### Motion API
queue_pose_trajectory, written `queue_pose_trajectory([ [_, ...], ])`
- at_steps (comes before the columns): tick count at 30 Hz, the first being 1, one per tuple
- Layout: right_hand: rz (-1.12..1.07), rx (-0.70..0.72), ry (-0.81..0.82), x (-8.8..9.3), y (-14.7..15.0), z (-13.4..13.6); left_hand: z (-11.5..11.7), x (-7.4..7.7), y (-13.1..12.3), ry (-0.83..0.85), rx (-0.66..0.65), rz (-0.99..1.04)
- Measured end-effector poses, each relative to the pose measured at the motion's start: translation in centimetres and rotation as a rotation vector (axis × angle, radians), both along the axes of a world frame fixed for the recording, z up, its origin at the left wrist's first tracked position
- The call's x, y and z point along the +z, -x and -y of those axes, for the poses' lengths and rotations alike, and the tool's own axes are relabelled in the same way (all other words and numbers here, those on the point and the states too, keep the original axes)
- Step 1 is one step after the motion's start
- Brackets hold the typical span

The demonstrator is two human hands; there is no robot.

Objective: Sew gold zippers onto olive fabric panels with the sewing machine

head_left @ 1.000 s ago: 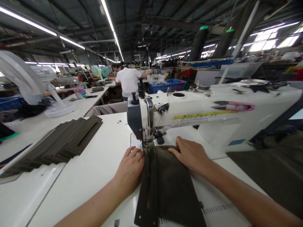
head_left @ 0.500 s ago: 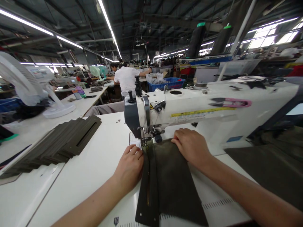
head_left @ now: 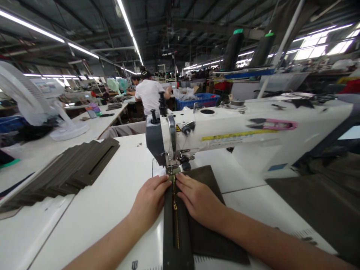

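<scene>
A dark olive strip with a gold zipper (head_left: 176, 225) lies lengthwise under the needle area of a white sewing machine (head_left: 239, 123). A larger dark olive panel (head_left: 208, 240) is beneath and to the right of it. My left hand (head_left: 150, 200) presses on the strip's left edge, its fingers together near the presser foot. On the right side of the zipper, my right hand (head_left: 199, 200) lies with its fingers extended and somewhat apart, tips close to the foot. The zipper's gold pull (head_left: 174, 206) shows between my hands.
Stacked dark pieces with slots (head_left: 95, 161) lie on the left of the white table (head_left: 112, 195). Another dark panel (head_left: 315, 202) is at the right. Pink-handled snips (head_left: 278, 124) rest on the machine. Beyond are a white fan (head_left: 67, 127), a blue crate (head_left: 197, 101) and a person in white (head_left: 150, 95).
My right hand has moved left from the panel's top edge to beside the zipper. The panel has turned, and the zipper and its pull are more exposed. The person in white has drawn an arm in.
</scene>
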State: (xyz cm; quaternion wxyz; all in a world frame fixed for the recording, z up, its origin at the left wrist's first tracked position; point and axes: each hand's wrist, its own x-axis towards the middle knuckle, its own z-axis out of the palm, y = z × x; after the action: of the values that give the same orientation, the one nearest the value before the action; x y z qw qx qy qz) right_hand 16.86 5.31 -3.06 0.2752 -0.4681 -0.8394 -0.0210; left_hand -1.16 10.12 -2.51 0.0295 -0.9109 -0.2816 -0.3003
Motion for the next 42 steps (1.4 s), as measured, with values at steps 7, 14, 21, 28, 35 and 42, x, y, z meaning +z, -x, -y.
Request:
queue_pose_trajectory([
  [7,0.066,-0.006,0.024,0.2,-0.2,-0.2,-1.0,-0.4,0.0,-0.013,-0.160,-0.059],
  [14,0.113,-0.025,0.057,0.4,0.1,-0.1,-1.1,0.4,-0.2,-0.062,-0.154,-0.136],
  [21,0.124,-0.022,0.067,0.2,0.0,-0.2,-1.0,0.5,-0.2,-0.069,-0.134,-0.147],
  [28,0.118,-0.045,0.051,0.2,0.3,-0.2,-1.4,0.5,-0.3,-0.096,-0.174,-0.162],
  [35,0.108,-0.021,0.009,0.0,0.0,-0.3,-1.2,0.5,-0.4,-0.084,-0.189,-0.145],
  [42,0.066,0.052,-0.059,-0.4,-0.8,-1.3,-0.8,0.5,-0.9,-0.005,-0.104,-0.167],
])
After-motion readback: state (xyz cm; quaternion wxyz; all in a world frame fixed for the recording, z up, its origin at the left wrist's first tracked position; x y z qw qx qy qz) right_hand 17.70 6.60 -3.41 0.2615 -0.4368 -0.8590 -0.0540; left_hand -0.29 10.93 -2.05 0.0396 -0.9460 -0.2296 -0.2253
